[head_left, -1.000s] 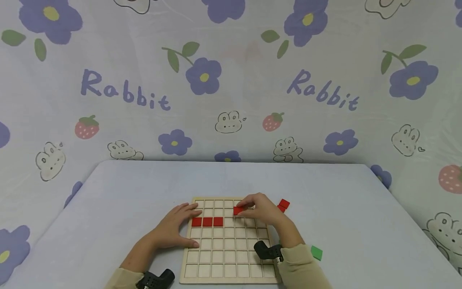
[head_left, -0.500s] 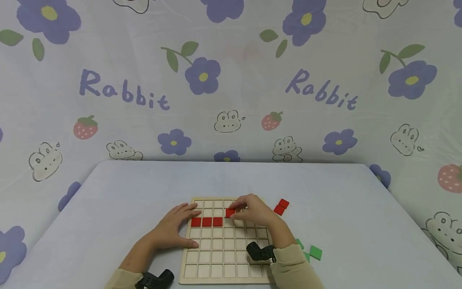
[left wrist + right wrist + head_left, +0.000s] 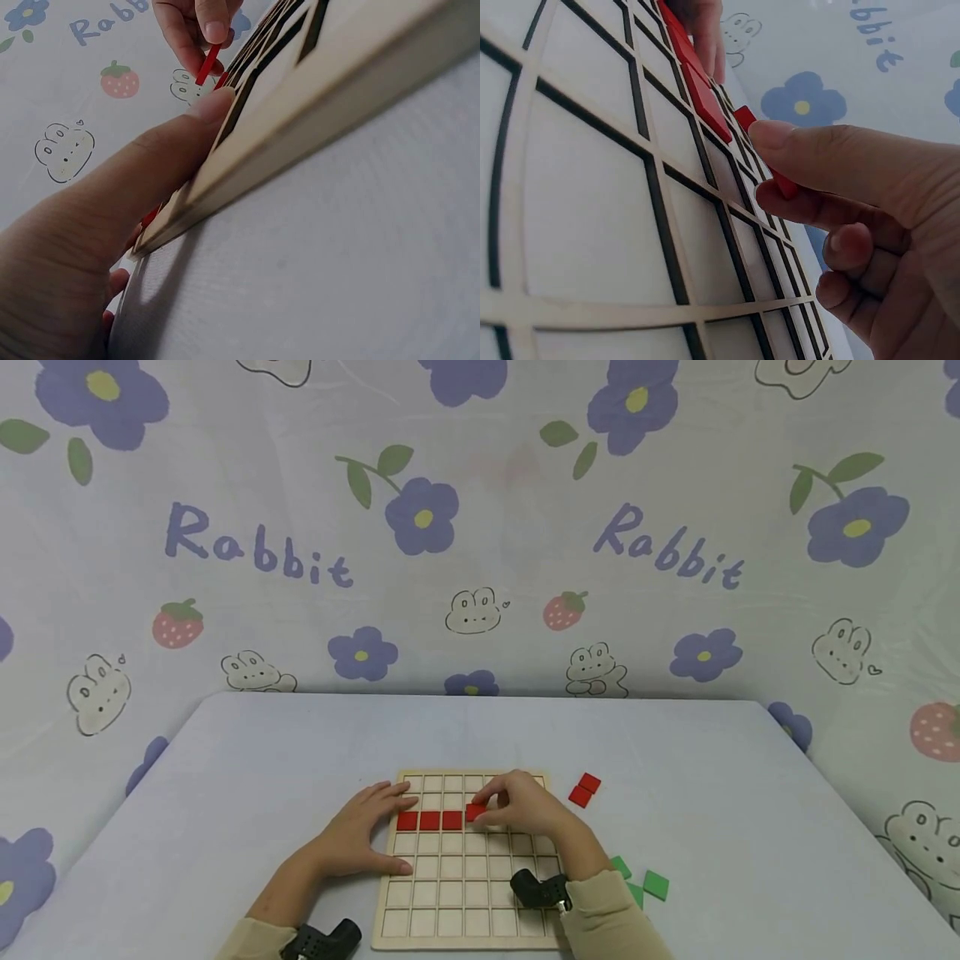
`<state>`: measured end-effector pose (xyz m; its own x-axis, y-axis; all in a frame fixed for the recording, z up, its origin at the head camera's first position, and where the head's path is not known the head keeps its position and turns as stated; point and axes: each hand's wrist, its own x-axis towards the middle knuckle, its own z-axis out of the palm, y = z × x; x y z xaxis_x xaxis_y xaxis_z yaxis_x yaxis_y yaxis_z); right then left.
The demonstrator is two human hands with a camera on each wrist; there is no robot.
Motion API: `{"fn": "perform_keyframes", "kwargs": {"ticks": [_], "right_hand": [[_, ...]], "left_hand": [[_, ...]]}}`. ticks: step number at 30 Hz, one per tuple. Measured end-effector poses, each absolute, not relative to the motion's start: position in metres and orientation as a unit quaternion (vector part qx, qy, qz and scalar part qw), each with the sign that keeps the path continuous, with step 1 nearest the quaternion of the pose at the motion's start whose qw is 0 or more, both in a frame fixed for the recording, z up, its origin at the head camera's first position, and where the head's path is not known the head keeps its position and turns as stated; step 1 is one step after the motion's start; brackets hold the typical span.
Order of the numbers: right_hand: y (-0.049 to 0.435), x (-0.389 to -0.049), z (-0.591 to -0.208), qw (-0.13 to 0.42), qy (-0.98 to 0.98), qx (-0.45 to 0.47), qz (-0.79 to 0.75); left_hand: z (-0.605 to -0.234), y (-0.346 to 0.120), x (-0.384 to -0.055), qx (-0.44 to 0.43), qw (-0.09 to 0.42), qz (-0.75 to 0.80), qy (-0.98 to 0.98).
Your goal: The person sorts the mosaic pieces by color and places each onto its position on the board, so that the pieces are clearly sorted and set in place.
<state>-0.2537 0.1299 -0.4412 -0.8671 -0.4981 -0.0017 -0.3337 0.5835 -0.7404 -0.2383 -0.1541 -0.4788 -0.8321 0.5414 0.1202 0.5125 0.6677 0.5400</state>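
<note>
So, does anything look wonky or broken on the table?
Nothing looks spilled or broken. Three red tiles sit straight in the wooden board. Another red tile is tilted, but the right hand holds it. Two loose red tiles and some green tiles lie askew beside the board, not lined up with it.

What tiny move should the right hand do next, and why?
Probably lower the pinched red tile into the square just right of the three red tiles. The right hand holds it above the board, and that square looks bare.
</note>
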Motion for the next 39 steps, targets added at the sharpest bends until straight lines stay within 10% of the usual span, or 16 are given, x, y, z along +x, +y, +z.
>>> {"fn": "perform_keyframes", "kwargs": {"ticks": [39], "right_hand": [[0.1241,-0.2498,-0.4449,0.08,0.883,-0.271,-0.374]], "left_hand": [[-0.4819,-0.1543,-0.2402,0.283,0.029,0.288,0.914]]}}
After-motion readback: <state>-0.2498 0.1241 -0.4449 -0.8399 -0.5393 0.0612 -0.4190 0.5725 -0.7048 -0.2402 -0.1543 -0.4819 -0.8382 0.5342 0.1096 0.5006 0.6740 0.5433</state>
